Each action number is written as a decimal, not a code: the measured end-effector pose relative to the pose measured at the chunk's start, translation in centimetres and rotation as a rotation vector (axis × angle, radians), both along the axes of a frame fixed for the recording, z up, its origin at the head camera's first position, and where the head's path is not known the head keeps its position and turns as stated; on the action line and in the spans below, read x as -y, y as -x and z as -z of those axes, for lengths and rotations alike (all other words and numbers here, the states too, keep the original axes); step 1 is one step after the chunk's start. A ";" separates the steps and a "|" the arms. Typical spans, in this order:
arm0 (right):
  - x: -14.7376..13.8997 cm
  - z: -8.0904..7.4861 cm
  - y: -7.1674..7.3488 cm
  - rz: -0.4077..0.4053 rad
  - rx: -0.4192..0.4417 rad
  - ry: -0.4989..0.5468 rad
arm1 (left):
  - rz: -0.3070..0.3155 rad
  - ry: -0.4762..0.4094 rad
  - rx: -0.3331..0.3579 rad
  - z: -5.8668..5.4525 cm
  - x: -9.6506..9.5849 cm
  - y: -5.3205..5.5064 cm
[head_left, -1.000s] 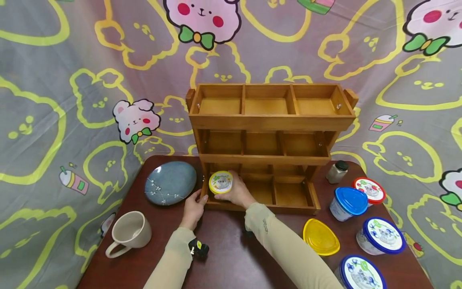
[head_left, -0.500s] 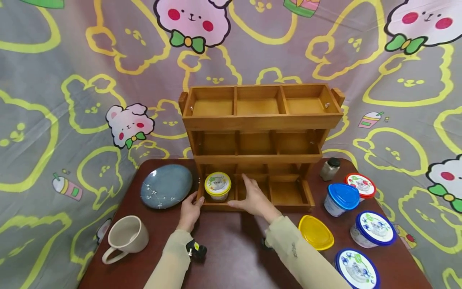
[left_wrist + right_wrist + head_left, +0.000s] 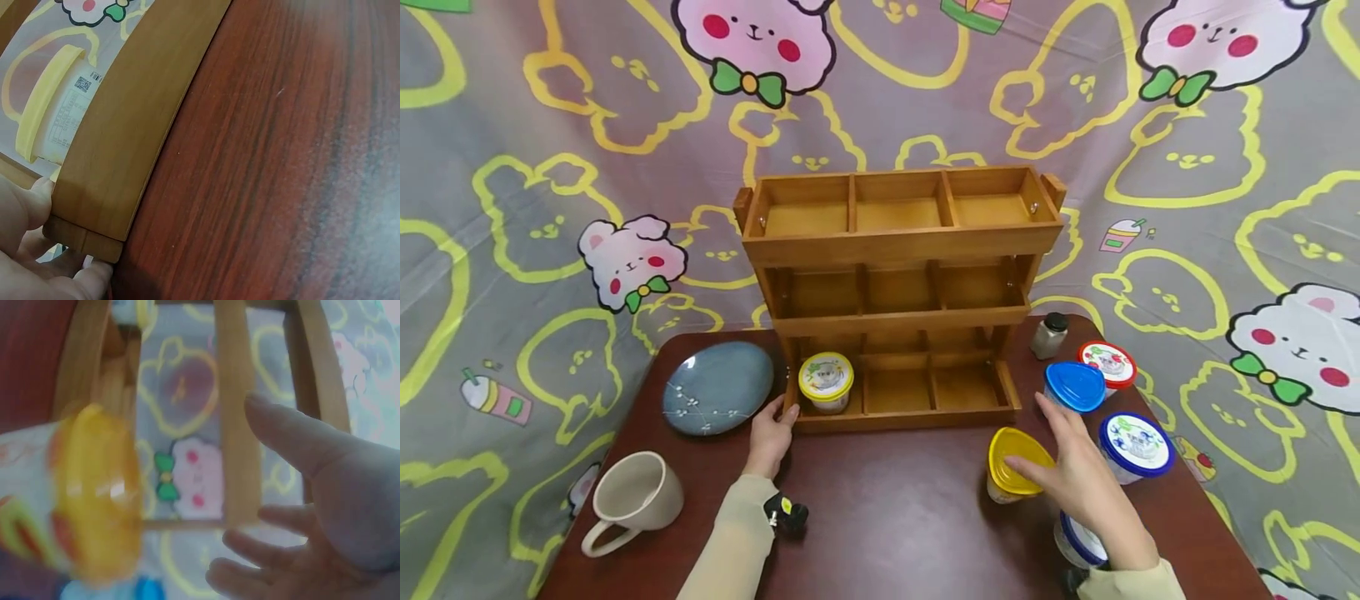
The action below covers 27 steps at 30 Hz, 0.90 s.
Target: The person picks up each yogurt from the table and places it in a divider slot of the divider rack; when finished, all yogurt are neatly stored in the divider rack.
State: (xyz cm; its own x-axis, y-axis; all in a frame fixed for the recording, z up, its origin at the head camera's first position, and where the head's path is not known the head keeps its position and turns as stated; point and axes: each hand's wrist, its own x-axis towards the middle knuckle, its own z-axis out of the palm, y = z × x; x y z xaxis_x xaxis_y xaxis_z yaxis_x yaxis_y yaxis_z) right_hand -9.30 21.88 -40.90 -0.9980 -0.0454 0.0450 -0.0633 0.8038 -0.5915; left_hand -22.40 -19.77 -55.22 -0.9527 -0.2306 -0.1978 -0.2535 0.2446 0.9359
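Observation:
A wooden three-tier shelf (image 3: 902, 243) stands at the back of the table. My left hand (image 3: 770, 437) grips its lower left front corner, thumb on one side and fingers round the other in the left wrist view. In the bottom left compartment sits a round tub with a yellow lid (image 3: 826, 377), upright. My right hand (image 3: 1086, 475), fingers spread and holding nothing, hovers at the right beside a tub with a triangular yellow lid (image 3: 1017, 457). That yellow-lidded tub (image 3: 94, 494) appears blurred and apart from the hand in the right wrist view.
Right of the shelf stand a dark-capped jar (image 3: 1049, 336), a red-lidded tub (image 3: 1107, 363), a light-blue-lidded tub (image 3: 1075, 386) and two dark-blue-lidded tubs, one (image 3: 1137, 446) behind the other (image 3: 1078, 540). A blue plate (image 3: 718, 388) and a beige mug (image 3: 636, 498) are at the left.
My right hand let go of the round yellow-lidded tub in the bottom left compartment and moved right, over to the triangular yellow-lidded tub. The left hand stays on the shelf corner.

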 end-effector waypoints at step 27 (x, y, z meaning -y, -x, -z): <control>-1.2 5.2 -0.1 -0.060 -0.020 -0.007 | 0.005 0.002 -0.011 -0.1 -0.1 -0.2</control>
